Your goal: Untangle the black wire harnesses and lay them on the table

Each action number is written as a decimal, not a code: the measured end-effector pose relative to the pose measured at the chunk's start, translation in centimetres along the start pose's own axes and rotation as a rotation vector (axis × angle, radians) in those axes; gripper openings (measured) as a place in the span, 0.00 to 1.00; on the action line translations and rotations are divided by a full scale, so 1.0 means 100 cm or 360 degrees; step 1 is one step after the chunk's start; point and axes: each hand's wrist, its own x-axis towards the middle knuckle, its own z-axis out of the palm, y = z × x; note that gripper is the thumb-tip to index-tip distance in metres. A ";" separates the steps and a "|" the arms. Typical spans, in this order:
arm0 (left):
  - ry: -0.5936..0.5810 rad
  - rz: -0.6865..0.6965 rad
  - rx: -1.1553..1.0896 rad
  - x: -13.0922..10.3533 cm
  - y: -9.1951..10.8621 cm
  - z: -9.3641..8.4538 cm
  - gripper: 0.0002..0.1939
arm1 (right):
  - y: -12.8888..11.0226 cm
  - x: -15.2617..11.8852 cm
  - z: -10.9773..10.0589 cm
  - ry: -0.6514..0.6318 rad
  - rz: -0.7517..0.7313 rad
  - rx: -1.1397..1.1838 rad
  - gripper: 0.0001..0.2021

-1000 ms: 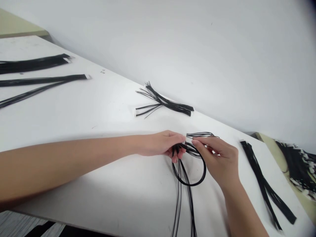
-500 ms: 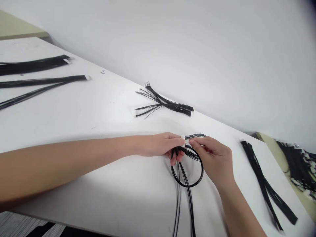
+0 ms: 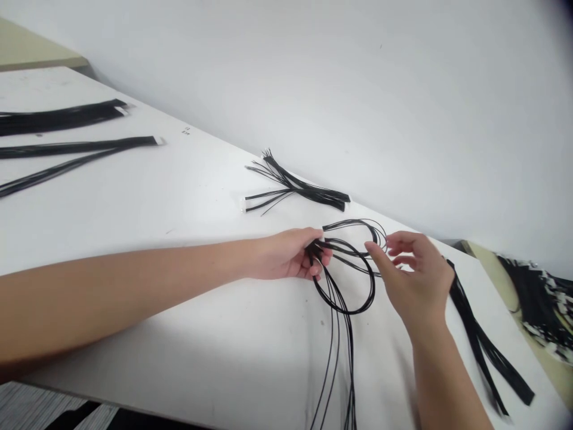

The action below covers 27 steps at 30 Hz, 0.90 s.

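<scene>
My left hand [image 3: 298, 254] is closed around the connector end of a black wire harness [image 3: 350, 312], its thumb pressed over the white connector, which is mostly covered. Several thin wires loop out to the right from that grip, and others hang down toward the table's front edge. Beside the loops is my right hand [image 3: 414, 278], thumb and fingers spread apart. Its fingertips are near the outer wire loops; whether they touch a wire I cannot make out.
Behind my hands lies a wire bundle [image 3: 304, 190] with a white connector. More black harnesses [image 3: 76, 145] rest at the left, another [image 3: 481, 334] at the right. A pile of harnesses [image 3: 537, 298] sits on the yellowish surface at far right. A pale wall rises behind the white table [image 3: 188, 209].
My right hand has opened from its pinch near the connector and moved right. My left hand has risen slightly with the harness, and the wire loops have spread out to the right.
</scene>
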 end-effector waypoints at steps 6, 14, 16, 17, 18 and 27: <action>0.0040 0.0098 -0.0097 0.002 -0.002 -0.002 0.15 | -0.004 -0.006 0.006 -0.0123 -0.0209 -0.0062 0.11; 0.0064 0.0096 -0.0171 0.002 -0.003 -0.004 0.14 | -0.011 -0.012 0.004 -0.0263 -0.0256 0.0176 0.19; 0.0044 0.0128 -0.0175 0.003 -0.004 -0.005 0.15 | -0.015 -0.016 0.005 -0.0482 -0.0068 0.0360 0.18; 0.0033 0.0140 -0.0170 0.003 -0.004 -0.006 0.15 | -0.017 -0.018 0.005 -0.0582 0.0004 0.0422 0.17; 0.0022 0.0148 -0.0165 0.004 -0.004 -0.006 0.15 | -0.019 -0.020 0.006 -0.0658 0.0048 0.0452 0.15; 0.0004 0.0116 -0.0147 0.003 -0.004 -0.007 0.15 | -0.025 -0.023 0.006 -0.0711 -0.0024 0.0437 0.08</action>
